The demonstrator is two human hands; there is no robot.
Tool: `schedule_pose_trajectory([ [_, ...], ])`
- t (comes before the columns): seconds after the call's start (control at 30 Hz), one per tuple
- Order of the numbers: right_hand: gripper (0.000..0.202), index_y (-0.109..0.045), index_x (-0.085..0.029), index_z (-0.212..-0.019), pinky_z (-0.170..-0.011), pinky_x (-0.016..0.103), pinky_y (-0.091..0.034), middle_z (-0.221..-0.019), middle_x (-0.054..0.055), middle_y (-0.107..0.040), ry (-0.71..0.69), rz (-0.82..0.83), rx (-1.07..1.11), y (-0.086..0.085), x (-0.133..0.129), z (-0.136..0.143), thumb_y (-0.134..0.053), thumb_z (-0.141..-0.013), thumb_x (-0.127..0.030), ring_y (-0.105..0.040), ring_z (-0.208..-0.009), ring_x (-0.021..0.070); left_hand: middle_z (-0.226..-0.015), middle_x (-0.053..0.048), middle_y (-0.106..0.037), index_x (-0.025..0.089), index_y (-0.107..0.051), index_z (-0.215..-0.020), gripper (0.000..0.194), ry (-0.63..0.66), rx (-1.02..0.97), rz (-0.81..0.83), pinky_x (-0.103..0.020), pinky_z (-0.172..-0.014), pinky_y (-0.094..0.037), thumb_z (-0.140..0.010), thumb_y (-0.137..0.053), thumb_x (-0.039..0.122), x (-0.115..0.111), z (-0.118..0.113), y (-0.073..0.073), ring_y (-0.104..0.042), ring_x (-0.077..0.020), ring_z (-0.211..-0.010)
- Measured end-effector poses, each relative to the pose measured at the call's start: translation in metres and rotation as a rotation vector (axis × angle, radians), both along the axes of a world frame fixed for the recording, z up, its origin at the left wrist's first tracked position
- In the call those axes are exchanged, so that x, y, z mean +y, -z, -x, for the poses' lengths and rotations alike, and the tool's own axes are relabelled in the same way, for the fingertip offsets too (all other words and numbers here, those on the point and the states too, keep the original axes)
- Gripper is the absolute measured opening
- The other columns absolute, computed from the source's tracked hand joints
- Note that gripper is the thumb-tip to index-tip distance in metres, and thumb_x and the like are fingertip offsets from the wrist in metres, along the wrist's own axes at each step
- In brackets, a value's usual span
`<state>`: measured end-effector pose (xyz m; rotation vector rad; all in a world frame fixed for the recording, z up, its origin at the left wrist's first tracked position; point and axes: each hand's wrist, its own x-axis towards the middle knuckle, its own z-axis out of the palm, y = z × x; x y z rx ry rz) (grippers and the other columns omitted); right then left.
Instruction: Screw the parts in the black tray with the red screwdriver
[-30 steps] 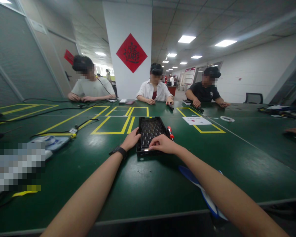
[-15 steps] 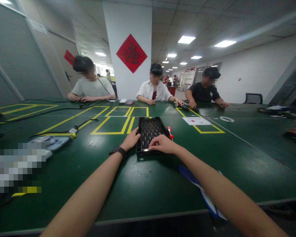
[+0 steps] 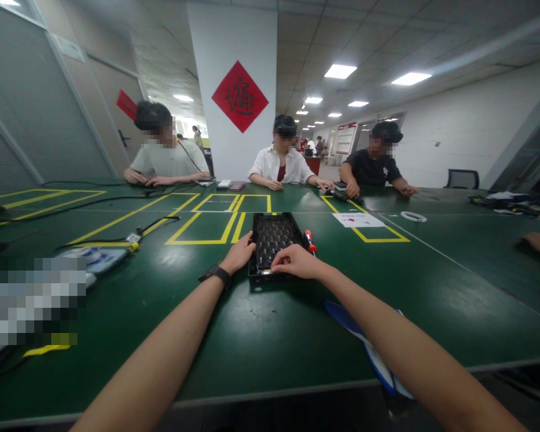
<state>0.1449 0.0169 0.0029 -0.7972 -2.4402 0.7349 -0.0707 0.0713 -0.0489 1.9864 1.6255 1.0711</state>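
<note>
A black plastic case (image 3: 252,273) with rows of small metallic pieces in it lies on the green table before me. My left hand (image 3: 239,253) grips its left wall, with the thumb over the rim. Over the near right part of the case, my right hand (image 3: 294,261) is closed in a pinch; whatever its fingertips hold is too small to name. Just left of those fingertips a small pale piece (image 3: 266,272) shows at the near end. A red-and-black screwdriver (image 3: 310,241) lies along the right side of the case, its tip end partly behind my right hand.
The green table (image 3: 234,360) bears yellow tape outlines. A blue-and-white object (image 3: 372,351) lies under my right forearm. Cables and a bag-like item (image 3: 94,259) are at left, a paper sheet (image 3: 359,220) and a white ring (image 3: 413,216) at right. Several people sit across.
Both of my hands and the case stay nearly where they were. At the far right edge, a co-worker's hand or arm has shifted slightly.
</note>
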Motion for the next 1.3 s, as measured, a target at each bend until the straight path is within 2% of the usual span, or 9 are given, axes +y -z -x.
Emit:
schedule_pose_trajectory([
  [0.43,0.025,-0.071,-0.011,-0.080,-0.050,0.018,-0.029,-0.059,0.001,-0.059,0.022,-0.015,-0.008,0.0004,0.0000,0.0006,-0.063,-0.072,-0.033,-0.040,-0.050,0.0057,-0.140,-0.008,-0.033,0.010,-0.040,-0.130,0.057,0.003,-0.011,0.014,-0.032,-0.108,-0.021,-0.075,-0.038,0.023,-0.0031,-0.0009,-0.0033,-0.030,-0.0207,-0.129],
  [0.77,0.024,-0.070,-0.011,-0.081,-0.053,0.018,-0.033,-0.065,0.003,-0.063,0.007,-0.022,-0.008,-0.0016,-0.0018,-0.0001,-0.062,-0.072,-0.031,-0.047,-0.054,0.0069,-0.140,-0.008,-0.035,0.010,-0.039,-0.131,0.058,-0.004,0.005,0.006,-0.032,-0.109,-0.020,-0.075,-0.038,0.022,-0.0035,-0.0024,-0.0040,-0.029,-0.0203,-0.130],
  [1.3,0.022,-0.070,-0.012,-0.080,-0.051,0.018,-0.033,-0.061,0.002,-0.061,0.019,-0.022,-0.031,-0.0050,-0.0029,0.0005,-0.063,-0.072,-0.030,-0.044,-0.052,0.0064,-0.139,-0.007,-0.035,0.012,-0.039,-0.131,0.058,-0.003,-0.005,0.007,-0.033,-0.109,-0.021,-0.074,-0.039,0.022,-0.0020,-0.0015,-0.0036,-0.030,-0.0208,-0.129],
])
